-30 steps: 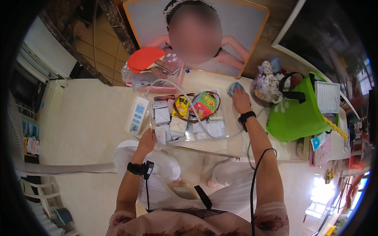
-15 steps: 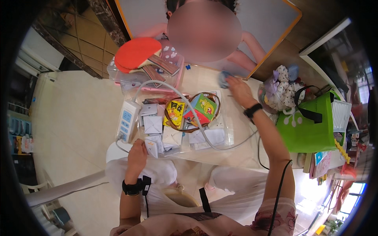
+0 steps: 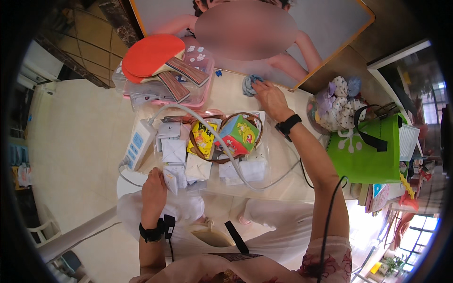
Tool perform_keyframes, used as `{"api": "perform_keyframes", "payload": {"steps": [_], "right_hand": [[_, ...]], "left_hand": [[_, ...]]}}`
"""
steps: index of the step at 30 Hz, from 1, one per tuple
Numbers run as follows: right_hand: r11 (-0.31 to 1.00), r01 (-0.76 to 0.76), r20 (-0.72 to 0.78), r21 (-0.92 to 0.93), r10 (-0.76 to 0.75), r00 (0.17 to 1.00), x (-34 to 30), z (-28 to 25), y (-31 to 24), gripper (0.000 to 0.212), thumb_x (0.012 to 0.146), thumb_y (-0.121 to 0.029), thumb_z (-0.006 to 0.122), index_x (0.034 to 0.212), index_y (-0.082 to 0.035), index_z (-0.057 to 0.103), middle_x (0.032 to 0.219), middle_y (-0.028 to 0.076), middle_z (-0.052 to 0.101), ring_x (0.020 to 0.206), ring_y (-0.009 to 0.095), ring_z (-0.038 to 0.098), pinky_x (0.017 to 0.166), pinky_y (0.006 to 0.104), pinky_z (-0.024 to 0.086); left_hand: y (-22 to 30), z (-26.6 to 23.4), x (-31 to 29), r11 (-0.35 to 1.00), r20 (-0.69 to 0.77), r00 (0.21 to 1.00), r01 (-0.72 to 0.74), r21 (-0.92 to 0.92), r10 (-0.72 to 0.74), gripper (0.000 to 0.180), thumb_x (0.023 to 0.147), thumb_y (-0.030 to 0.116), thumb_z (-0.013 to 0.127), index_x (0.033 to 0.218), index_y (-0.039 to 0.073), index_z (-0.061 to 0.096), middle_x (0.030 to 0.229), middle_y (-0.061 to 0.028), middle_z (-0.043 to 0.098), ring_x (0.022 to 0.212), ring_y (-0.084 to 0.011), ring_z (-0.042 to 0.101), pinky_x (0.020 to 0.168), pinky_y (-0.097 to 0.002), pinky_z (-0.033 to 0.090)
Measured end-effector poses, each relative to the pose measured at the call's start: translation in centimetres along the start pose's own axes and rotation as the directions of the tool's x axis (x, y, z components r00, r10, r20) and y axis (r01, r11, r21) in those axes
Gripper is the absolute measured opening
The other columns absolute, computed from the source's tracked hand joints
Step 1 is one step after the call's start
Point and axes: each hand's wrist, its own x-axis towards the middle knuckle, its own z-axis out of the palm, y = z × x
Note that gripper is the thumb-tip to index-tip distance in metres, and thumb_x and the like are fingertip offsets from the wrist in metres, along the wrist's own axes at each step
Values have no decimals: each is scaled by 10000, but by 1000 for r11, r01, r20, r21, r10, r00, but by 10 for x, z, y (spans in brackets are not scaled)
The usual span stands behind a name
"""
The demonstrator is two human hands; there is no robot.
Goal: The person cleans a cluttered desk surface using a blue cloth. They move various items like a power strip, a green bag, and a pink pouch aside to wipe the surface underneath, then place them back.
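Hemmed in by a looping grey cable (image 3: pixel 177 105), red paddles (image 3: pixel 153 55) beyond the left hand (image 3: pixel 154 191), a green bag (image 3: pixel 363 159) right of both hands.
Clutching a crumpled blue-grey cloth (image 3: pixel 249 86) on the desk (image 3: pixel 225 94) in the right hand (image 3: pixel 271 100); curling the left, grip unclear.

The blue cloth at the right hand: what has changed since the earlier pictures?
The right hand has moved the blue cloth leftward along the foot of the framed picture and still touches it. The left hand stays by the near-left corner of the clear tray; the red paddles remain on the box.
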Motion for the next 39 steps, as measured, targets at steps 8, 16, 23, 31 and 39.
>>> {"api": "perform_keyframes", "payload": {"steps": [8, 16, 23, 31, 39], "right_hand": [[939, -213, 56, -271, 236, 970, -119, -27, 46, 271, 781, -63, 523, 1035, 21, 566, 1058, 177, 598, 978, 332, 548, 827, 388, 474], [992, -86, 121, 89, 75, 990, -40, -26, 16, 326, 724, -158, 626, 1016, -14, 612, 984, 181, 629, 958, 338, 552, 806, 389, 480], [997, -67, 376, 45, 45, 925, 74, -48, -30, 210, 756, -177, 597, 908, -35, 630, 909, 194, 628, 865, 321, 611, 719, 423, 492], [888, 415, -94, 197, -404, 910, 126, 33, -40, 239, 791, -65, 506, 1020, -26, 564, 929, 188, 606, 866, 360, 585, 782, 420, 472], [940, -69, 114, 334, 32, 993, 80, -48, -31, 215, 723, -70, 618, 936, -45, 604, 833, 135, 620, 821, 313, 596, 729, 364, 462]], "left_hand": [[0, 4, 4, 993, 17, 998, 55, 105, -57, 119, 903, 129, 435, 905, 12, 453, 839, -226, 573, 739, -415, 580, 612, -487, 455], [11, 6, 3, 996, -30, 999, -41, 77, 43, 126, 892, 143, 459, 897, 18, 459, 827, -214, 582, 710, -405, 593, 587, -474, 472], [8, -2, 0, 990, -121, 992, -26, 136, 43, 241, 878, 233, 533, 958, 13, 471, 853, -197, 589, 687, -390, 605, 564, -456, 490], [-17, -112, 6, 976, -298, 941, -106, 189, 160, 597, 753, 267, 705, 1199, -29, 441, 1063, -212, 546, 1002, -374, 526, 790, -412, 460], [-75, -89, 76, 951, 38, 951, -304, -64, 306, 1042, 591, 418, 815, 1358, -39, 279, 1253, -266, 466, 1133, -362, 491, 960, -370, 397]]}}
